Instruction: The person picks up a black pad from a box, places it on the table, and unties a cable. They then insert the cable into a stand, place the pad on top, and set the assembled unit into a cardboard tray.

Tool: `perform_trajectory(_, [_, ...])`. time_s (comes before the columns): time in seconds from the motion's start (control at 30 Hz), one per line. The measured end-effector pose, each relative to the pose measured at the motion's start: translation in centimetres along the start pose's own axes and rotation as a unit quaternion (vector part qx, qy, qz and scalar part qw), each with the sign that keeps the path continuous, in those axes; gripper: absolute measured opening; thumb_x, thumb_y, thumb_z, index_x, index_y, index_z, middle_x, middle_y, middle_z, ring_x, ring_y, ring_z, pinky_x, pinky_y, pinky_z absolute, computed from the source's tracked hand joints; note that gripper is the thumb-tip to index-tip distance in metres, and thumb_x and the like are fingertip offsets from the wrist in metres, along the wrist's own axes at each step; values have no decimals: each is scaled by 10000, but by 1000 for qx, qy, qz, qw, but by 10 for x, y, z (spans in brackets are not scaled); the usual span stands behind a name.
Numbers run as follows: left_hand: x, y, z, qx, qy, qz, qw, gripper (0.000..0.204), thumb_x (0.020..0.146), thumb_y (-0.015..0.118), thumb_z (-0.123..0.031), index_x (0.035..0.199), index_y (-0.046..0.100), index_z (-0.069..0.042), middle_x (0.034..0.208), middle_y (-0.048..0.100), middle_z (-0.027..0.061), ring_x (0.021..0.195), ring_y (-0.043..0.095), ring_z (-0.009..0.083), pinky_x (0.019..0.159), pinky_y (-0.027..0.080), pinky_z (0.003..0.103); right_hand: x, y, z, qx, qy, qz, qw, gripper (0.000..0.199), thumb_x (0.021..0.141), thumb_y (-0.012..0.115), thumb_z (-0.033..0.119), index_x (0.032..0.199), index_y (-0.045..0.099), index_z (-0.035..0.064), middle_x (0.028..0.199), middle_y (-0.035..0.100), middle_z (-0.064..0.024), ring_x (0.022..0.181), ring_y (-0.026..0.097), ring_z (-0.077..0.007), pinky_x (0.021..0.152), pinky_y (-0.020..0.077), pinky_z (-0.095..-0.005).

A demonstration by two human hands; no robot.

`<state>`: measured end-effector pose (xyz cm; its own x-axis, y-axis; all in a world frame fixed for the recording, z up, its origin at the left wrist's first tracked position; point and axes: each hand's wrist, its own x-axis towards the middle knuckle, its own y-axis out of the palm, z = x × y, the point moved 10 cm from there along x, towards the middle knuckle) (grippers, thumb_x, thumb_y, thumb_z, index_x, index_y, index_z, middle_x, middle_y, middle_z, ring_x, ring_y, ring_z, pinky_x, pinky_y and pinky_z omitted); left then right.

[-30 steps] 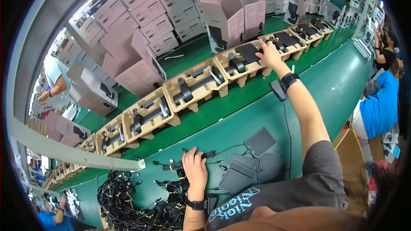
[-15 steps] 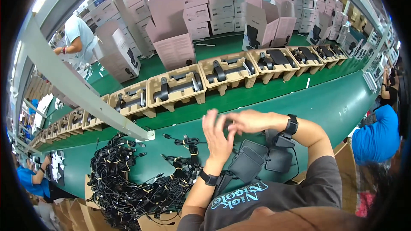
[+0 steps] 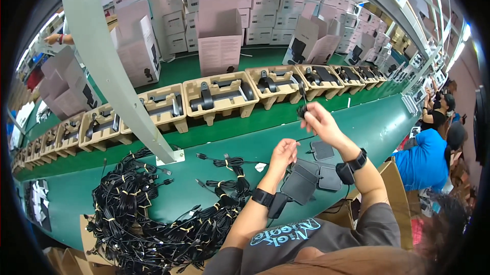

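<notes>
Stretching a thin black cable (image 3: 304,139) above the near green bench (image 3: 388,122): right hand (image 3: 319,122) pinching its bundled end, left hand (image 3: 282,155) fingers closing on the loose run. Handling as light, limp, tangle-prone; gripping best at the bundle.

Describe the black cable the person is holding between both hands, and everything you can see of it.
The black cable is thin and dark, probably rubber-coated. The right hand pinches a small bunched end, raised above the green table; a short tail sticks upward from it. From there a strand runs down and left to the left hand, whose fingertips grip it. It looks taut, clear of the table.
</notes>
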<state>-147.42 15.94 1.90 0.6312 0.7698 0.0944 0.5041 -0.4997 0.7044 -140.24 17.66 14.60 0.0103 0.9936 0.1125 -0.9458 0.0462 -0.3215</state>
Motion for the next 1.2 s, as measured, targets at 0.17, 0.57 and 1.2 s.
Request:
perform_trajectory(0.17, [0,-15,-6,-21,41,-25,999,108,893,518,-147,925,524,-43,663,509,-6,518,437,61,542,405,215,-42,45,-17,-285,-22,107,952,264,856,532,136,1094,437,69,934,601,-173,838,593,-344,656,474,-382])
perform_trajectory(0.57, [-76,-32,-124,710,300,-239,590,309,725,483,40,1012,554,-49,998,577,105,1006,506,304,879,373,395,76,-121,11,-445,-137,-204,861,258,864,498,289,977,579,71,811,626,-178,783,599,-347,675,471,-423])
perform_trajectory(1.2, [-94,-84,-124,788,108,-260,548,332,583,723,-42,885,586,-75,981,499,96,968,473,293,864,384,394,192,-129,-43,-725,-186,-154,645,156,791,560,246,847,633,120,731,606,-74,721,601,-239,607,478,-356])
